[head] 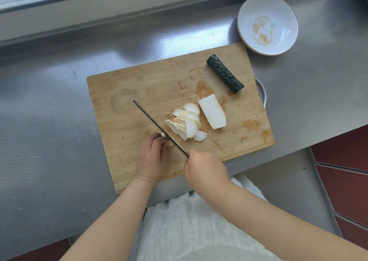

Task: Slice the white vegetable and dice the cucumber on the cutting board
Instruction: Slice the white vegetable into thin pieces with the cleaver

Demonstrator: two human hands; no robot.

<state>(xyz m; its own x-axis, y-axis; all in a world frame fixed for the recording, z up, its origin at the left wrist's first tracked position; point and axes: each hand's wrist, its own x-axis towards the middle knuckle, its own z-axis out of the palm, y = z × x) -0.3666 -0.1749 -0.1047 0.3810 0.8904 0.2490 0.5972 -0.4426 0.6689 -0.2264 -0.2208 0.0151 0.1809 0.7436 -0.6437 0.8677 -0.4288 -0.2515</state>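
A wooden cutting board (139,85) lies on the steel counter. On it sit a pile of white vegetable slices (186,122), an uncut white half piece (213,112) flat side up, and a dark green cucumber piece (225,73) at the far right. My right hand (205,168) grips the handle of a knife (157,126), blade edge down just left of the slices. My left hand (152,154) has curled fingers on a small white end piece pressed against the blade; that piece is mostly hidden.
A white plate (282,6) with a gold motif stands on the steel counter (49,121) beyond the board's far right corner. A metal rim (262,93) pokes out under the board's right edge. The counter's front edge runs just below the board.
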